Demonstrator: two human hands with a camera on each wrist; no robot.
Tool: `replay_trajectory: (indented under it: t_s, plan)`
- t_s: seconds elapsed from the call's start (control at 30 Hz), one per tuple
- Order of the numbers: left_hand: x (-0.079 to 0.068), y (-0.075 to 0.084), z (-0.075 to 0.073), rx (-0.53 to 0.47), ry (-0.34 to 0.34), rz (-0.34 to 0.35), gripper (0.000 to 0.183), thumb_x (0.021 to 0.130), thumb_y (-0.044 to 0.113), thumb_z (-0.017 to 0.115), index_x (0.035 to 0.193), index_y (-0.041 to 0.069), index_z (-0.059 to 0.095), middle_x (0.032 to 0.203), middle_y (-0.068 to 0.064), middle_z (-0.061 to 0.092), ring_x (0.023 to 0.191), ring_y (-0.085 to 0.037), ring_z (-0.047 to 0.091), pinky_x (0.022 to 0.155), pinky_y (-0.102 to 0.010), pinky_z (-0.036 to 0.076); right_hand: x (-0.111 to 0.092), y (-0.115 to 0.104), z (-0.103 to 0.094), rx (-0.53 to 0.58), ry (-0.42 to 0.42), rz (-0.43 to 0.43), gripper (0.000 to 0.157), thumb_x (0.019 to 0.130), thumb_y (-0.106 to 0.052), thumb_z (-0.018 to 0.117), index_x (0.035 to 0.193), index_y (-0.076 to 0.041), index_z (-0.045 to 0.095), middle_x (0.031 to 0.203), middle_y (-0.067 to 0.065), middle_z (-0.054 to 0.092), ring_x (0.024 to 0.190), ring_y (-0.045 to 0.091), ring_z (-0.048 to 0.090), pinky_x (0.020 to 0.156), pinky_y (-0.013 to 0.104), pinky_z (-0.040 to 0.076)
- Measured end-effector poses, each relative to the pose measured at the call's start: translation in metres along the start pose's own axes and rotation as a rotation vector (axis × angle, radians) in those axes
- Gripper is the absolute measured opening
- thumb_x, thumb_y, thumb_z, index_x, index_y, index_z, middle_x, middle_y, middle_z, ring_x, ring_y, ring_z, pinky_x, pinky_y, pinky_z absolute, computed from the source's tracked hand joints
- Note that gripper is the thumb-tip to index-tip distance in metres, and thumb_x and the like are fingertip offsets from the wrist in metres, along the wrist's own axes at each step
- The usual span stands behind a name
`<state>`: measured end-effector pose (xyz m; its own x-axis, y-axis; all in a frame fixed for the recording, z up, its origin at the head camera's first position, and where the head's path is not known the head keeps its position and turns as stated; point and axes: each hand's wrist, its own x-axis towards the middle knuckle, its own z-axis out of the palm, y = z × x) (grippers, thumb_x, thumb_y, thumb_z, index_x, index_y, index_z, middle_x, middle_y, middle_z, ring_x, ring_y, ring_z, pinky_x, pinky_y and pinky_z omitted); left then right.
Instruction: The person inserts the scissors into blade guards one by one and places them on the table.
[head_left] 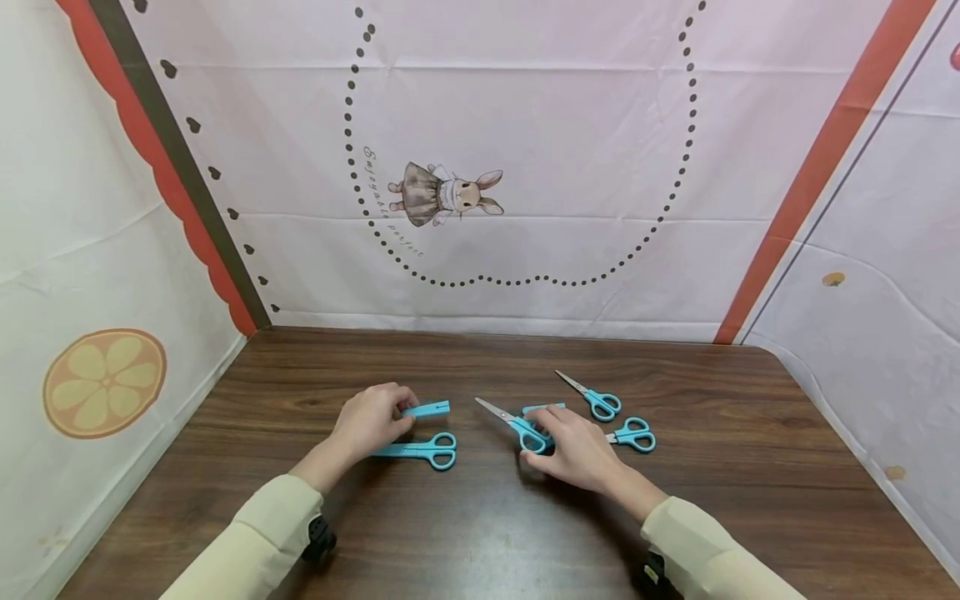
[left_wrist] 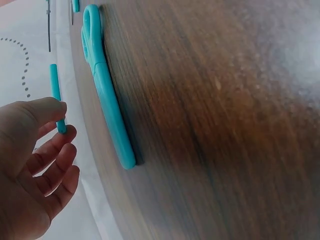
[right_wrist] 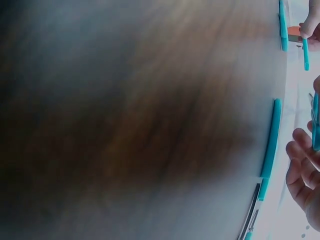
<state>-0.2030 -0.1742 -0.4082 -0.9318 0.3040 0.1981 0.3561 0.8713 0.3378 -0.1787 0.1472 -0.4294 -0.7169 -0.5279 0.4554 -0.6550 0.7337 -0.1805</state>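
My left hand (head_left: 372,419) pinches a turquoise blade cover (head_left: 431,408) between thumb and fingertips, raised off the table in the left wrist view, where the cover (left_wrist: 55,82) points away from the hand. Right beside that hand lie covered scissors (head_left: 441,452), their turquoise handles toward the middle. My right hand (head_left: 573,447) holds another pair of turquoise scissors (head_left: 517,423) by the handles, bare blades pointing left toward the cover. In the right wrist view, the held scissors (right_wrist: 315,127) show only partly at the edge. Another turquoise cover (head_left: 553,407) lies behind the right hand, partly hidden.
Two more turquoise scissors lie on the wooden table (head_left: 480,533): one pair (head_left: 602,405) with bare blades farther back, one pair (head_left: 636,435) just right of my right hand, its blades mostly hidden. A printed cloth (head_left: 585,167) hangs behind the table.
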Motion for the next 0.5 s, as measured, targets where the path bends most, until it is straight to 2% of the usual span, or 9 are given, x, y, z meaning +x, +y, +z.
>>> replay_trajectory:
  t_s: [0.27,0.5]
  plan:
    - [-0.0040,0.0056,0.0003,0.005,-0.006,0.029,0.010,0.079,0.020,0.071,0.088,0.020,0.067,0.080,0.007,0.060,0.067,-0.006,0.053,0.054,-0.026,0.042,-0.0027,0.0032,-0.0033,0.000,-0.034,0.021,0.042,0.077,-0.043,0.068,0.112,-0.022,0.060,0.089,-0.010,0.059,0.068,0.001,0.049,0.052,0.017,0.036]
    - [-0.0067,0.0098,-0.0010,0.015,-0.002,0.063,0.012,0.079,0.020,0.070,0.091,0.020,0.068,0.081,0.007,0.061,0.070,-0.006,0.055,0.055,-0.025,0.043,-0.0055,0.0048,-0.0063,0.020,-0.071,0.018,0.043,0.077,-0.043,0.067,0.114,-0.023,0.060,0.093,-0.008,0.061,0.076,0.003,0.054,0.057,0.020,0.041]
